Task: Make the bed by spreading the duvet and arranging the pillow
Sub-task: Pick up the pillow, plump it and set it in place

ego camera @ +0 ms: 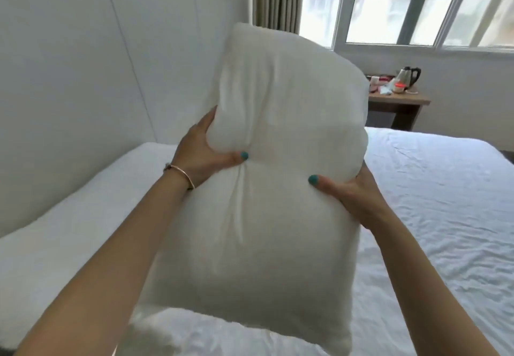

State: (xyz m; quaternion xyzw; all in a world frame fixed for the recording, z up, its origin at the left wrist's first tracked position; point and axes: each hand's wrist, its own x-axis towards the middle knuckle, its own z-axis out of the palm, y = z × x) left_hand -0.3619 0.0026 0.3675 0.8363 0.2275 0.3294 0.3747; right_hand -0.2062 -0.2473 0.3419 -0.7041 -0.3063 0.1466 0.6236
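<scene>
Fingers [239, 156] round pillow [264, 188] — apparently aloft

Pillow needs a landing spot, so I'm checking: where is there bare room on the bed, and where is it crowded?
Both hands, left hand and right hand, hold the pillow up. Free: the white bed sheet right of it, and the strip along the headboard wall. Crowded: the side table with the kettle.

I am holding the white pillow [258, 177] upright above the bed [434, 216], my left hand [203, 152] and right hand [353, 191] gripping its sides, thumbs pressing into its front. A kettle [406, 76] is standing on the wooden table [400, 102] beneath the window [389, 5].
</scene>
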